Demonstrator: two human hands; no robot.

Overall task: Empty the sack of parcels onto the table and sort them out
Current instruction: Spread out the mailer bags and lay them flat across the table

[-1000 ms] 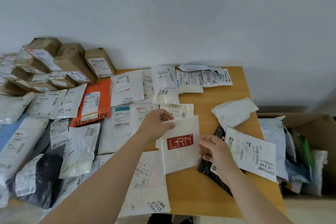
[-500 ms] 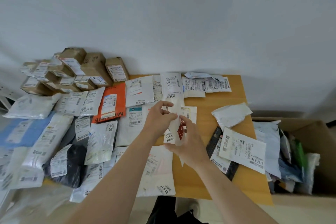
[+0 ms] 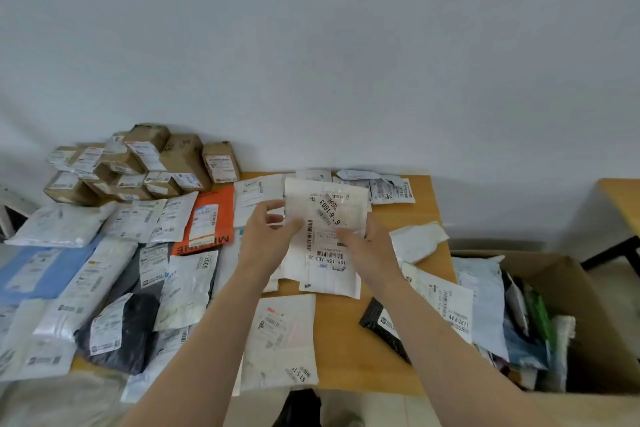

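Observation:
I hold a flat white parcel [image 3: 325, 215] up over the middle of the wooden table [image 3: 346, 333], its shipping label facing me. My left hand [image 3: 265, 239] pinches its left edge with the thumb on the front. My right hand [image 3: 369, 246] grips its right side, thumb across the label. Many white, grey, black and blue parcel bags lie spread over the table's left half, with an orange parcel [image 3: 207, 218] among them.
Brown cardboard boxes [image 3: 145, 166] are stacked at the back left against the wall. An open cardboard carton [image 3: 588, 291] full of bags stands on the right. A black bubble mailer [image 3: 384, 329] and a white labelled bag [image 3: 443, 302] lie near my right forearm. Another table corner [image 3: 623, 198] shows far right.
The white parcel was turned over from its red logo side to its label side and lifted off the table. Both hands rose with it.

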